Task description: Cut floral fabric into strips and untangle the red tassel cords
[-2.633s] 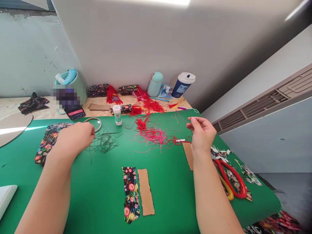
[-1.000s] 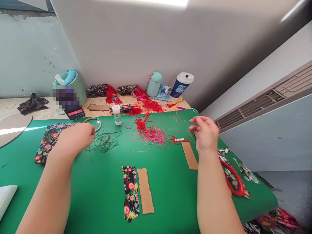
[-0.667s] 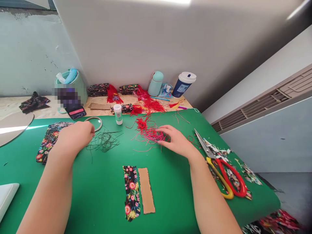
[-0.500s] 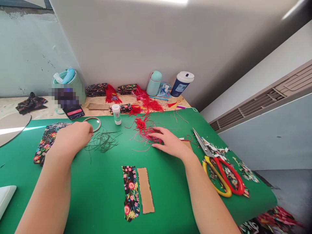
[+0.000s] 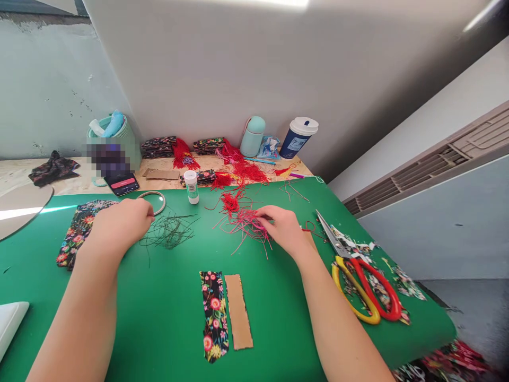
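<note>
My right hand (image 5: 280, 227) is at the tangle of pink and red cords (image 5: 247, 223), thumb and fingers pinched on some pink strands. My left hand (image 5: 129, 220) is curled closed at the left, beside a loose heap of dark green threads (image 5: 170, 232); what its fingers hold, if anything, is hidden. Behind that hand lies a stack of black floral fabric pieces (image 5: 75, 233). A floral fabric strip (image 5: 214, 313) and a brown cardboard strip (image 5: 238, 312) lie side by side near the front of the green mat (image 5: 159, 318).
Large scissors (image 5: 353, 270) with red and yellow handles lie at right among fabric scraps (image 5: 405, 281). A glue stick (image 5: 191, 188) stands upright near a roll of tape (image 5: 153, 201). Along the back are a phone (image 5: 124, 184), tasselled bundles (image 5: 159, 147), a mint bottle (image 5: 252, 137) and a cup (image 5: 297, 139).
My right hand has gone from spread fingers over the pink cords to a pinch on them, drawing strands slightly right. The left hand stays in place.
</note>
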### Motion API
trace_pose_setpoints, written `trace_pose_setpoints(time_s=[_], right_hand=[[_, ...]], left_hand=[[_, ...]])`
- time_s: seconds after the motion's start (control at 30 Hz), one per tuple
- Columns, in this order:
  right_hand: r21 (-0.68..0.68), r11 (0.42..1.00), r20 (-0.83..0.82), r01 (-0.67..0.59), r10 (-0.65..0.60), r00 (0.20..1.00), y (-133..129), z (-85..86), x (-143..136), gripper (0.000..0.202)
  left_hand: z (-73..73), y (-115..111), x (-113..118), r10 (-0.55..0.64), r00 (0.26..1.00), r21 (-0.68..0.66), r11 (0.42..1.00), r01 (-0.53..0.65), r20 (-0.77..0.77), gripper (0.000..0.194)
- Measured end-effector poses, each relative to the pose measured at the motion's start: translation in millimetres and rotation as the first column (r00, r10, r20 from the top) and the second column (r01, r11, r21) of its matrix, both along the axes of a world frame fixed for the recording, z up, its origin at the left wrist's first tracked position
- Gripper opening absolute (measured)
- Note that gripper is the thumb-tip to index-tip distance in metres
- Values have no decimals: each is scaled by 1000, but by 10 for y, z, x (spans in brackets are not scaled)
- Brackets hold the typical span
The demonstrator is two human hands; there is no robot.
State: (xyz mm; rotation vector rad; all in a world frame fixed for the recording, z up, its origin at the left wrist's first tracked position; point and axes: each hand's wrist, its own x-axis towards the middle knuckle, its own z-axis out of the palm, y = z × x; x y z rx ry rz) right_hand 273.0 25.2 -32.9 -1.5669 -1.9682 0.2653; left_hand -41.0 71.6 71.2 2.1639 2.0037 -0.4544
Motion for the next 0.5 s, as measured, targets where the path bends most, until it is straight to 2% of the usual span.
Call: trace_pose_setpoints(time_s=[0.1, 0.27, 0.43, 0.5], right_hand=[[95, 983, -137, 158, -144, 980, -2, 18, 37, 12], [192, 899, -268, 392, -337, 903, -9, 48, 54, 11], [187, 871, -312, 453, -385, 869, 3, 20, 76, 14], [231, 867, -256, 442, -384, 887, 17, 1, 74, 16]], left_hand=[[-2, -5, 3, 3, 1000, 11, 1000, -2, -10, 34], [-20, 1, 6, -1, 1000, 16, 1000, 1, -16, 36], [-26, -1, 12, 2, 1000, 16, 1000, -1, -31, 37], [-21, -9, 23, -3, 999, 15, 1000, 4, -38, 37]])
